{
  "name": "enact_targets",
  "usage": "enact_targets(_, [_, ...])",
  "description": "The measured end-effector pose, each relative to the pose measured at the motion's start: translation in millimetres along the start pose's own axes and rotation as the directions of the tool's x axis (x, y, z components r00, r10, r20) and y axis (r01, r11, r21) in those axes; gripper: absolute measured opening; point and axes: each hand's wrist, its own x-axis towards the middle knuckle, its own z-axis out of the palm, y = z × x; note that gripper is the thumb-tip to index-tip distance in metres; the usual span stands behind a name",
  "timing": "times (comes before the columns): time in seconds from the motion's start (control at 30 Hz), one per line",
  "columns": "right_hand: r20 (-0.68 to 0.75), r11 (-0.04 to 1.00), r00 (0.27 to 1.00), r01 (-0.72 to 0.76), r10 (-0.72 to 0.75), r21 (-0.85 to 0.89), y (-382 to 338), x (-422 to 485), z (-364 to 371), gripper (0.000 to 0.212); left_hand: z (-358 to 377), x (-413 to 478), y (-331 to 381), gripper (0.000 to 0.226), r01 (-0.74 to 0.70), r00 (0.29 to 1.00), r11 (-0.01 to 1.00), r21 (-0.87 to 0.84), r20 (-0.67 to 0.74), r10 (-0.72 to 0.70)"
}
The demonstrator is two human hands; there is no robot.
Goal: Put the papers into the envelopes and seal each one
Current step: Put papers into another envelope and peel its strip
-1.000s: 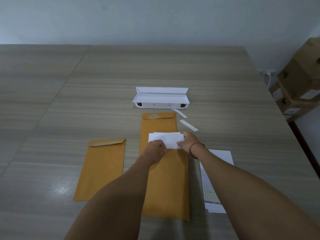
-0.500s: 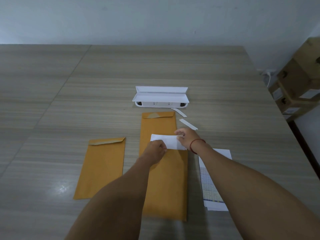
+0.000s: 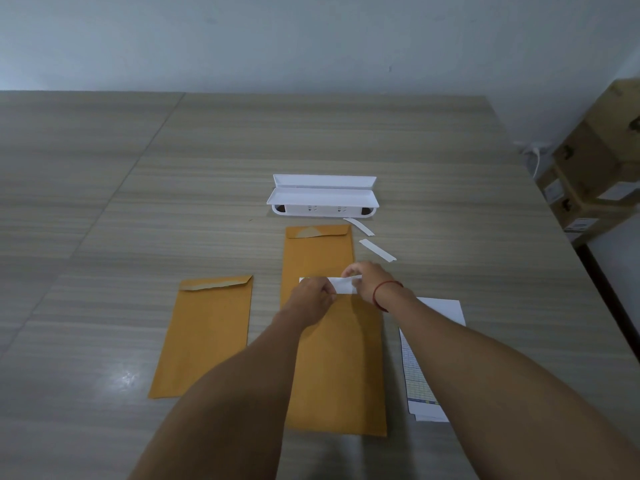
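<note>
Paper [image 3: 341,285] — white, folded, pinched by left hand [image 3: 311,299] and right hand [image 3: 367,277] at manila envelope [image 3: 341,362] mouth

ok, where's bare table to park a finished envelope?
Free: the whole table left of and beyond the left envelope, and behind the white case. Crowded: centre envelopes under both hands, backing strips, printed sheet on the right.

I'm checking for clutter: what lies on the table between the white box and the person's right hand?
In the head view, two white paper strips lie on the table between the white box and the right hand, beside the far envelope.
</note>
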Motion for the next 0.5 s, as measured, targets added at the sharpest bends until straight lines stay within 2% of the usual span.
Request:
enact_targets(0.3, [0.205,0.995,0.979,0.009,0.012,-0.101,-1.5,-10.1,1.5,0.035,4.5,-5.0,-7.7,0.008,-0.011,0.999,1.000,-0.020,-0.048,0.010])
enact_targets(0.37, [0.207,0.998,0.978,0.018,-0.004,-0.064,0.1,-11.6,3.7,0.029,3.4,-6.0,-7.5,0.010,-0.019,0.996,1.000,0.007,-0.083,0.019])
enact_targets(0.5, [0.154,0.996,0.987,0.047,-0.036,-0.071,2.3,-10.6,5.4,0.024,-1.7,-11.0,-4.2,0.011,-0.029,0.988,0.983,0.181,-0.145,0.056])
